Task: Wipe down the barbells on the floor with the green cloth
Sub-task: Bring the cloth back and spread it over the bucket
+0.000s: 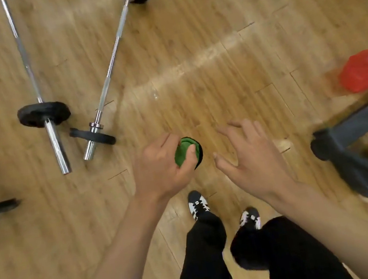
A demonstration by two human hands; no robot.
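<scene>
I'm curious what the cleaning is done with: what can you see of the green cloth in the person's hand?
The bright green cloth looks soft, bunched into a small wad with folds on top and a black edge on its right. The left hand holds it in a curled grip above the wooden floor, right of the barbells, touching none of them.

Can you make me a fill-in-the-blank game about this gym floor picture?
The left hand grips a ____ cloth.
The right hand holds ____.
The barbells carry ____ plates.
The plastic bag is ____.
Missing words: green, nothing, black, red.
</scene>
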